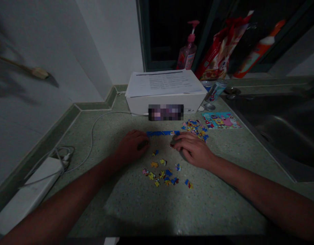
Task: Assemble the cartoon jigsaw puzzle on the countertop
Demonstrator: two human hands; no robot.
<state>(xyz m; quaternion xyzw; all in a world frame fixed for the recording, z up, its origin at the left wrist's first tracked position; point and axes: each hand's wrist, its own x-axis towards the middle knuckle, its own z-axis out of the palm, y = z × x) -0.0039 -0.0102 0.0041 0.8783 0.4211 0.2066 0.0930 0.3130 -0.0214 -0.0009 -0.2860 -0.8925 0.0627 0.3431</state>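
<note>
A narrow blue strip of joined jigsaw puzzle pieces [159, 133] lies across the counter between my hands. My left hand [133, 146] is curled at the strip's left end, its fingers drawn together over a dark gap; what they hold, if anything, is hidden. At the strip's right end is my right hand [194, 148], with a small puzzle piece [171, 146] pinched at its fingertips. Loose pieces [162, 174] in yellow, blue and pink are scattered nearer to me. Behind my right hand sits a denser pile of puzzle pieces [192, 126].
A white box [164, 98] topped with printed paper stands at the back, a blurred-out screen against its front. The picture card [220, 120] lies by the sink [279, 136]. A can [217, 91] stands behind. On the left, a cable [92, 136] runs to a power strip [31, 190].
</note>
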